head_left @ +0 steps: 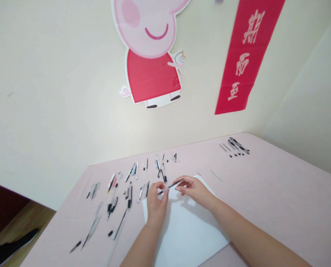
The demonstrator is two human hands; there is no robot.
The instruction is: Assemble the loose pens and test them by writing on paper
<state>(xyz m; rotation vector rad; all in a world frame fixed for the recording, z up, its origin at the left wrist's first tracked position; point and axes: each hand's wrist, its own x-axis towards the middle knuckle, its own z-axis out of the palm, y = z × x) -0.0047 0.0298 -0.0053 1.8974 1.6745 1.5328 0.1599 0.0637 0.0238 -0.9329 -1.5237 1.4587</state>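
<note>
Over a white sheet of paper, a slim clear-and-black pen is held tilted, its right end higher. My left hand grips the lower left part between thumb and fingers. At the upper right end, the fingers of my right hand close around the dark tip; the exact contact there is partly hidden. Just beyond my left hand lies a pen with a black grip. Close to its left side are a clear pen barrel and a dark refill.
Pen parts spread over the left of the pink table, among them a black cap and a long refill. Several assembled pens lie at the back right. A wall with a pig cutout and red banner borders the table.
</note>
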